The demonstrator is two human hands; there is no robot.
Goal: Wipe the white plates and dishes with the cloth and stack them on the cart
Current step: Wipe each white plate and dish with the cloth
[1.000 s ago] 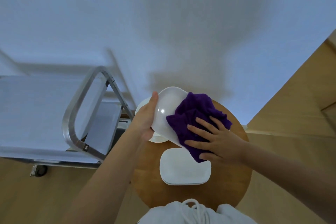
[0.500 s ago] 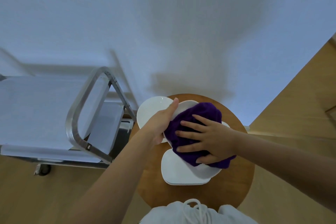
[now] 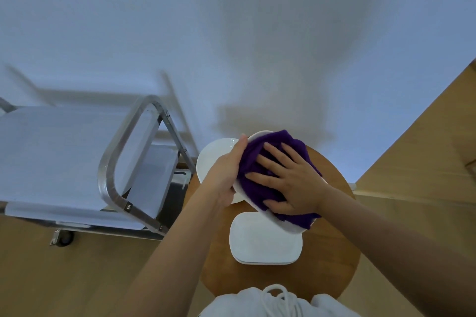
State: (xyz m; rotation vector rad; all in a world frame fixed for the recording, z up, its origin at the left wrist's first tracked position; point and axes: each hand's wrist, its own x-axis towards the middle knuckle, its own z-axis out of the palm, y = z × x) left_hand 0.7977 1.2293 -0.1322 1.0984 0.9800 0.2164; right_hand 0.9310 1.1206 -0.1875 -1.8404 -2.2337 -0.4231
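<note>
My left hand (image 3: pixel 224 175) grips the left edge of a white oval dish (image 3: pixel 288 226), tilted above the round wooden table (image 3: pixel 332 260). My right hand (image 3: pixel 291 180) presses a purple cloth (image 3: pixel 257 162) flat against the dish's face with spread, straight fingers. Most of the dish is hidden by the cloth and hands. A round white plate (image 3: pixel 213 154) lies on the table's far left, partly behind my left hand. White square plates (image 3: pixel 265 242) lie stacked on the table in front of me.
A metal cart (image 3: pixel 121 162) with a tubular handle and flat white shelves stands left of the table, one caster (image 3: pixel 63 238) on the wooden floor. A white wall runs behind. My white top with a drawstring (image 3: pixel 278 298) shows at the bottom edge.
The dish has turned from showing its underside to lying more level. My right hand and the cloth slid from the dish's right edge onto its face, then up and left.
</note>
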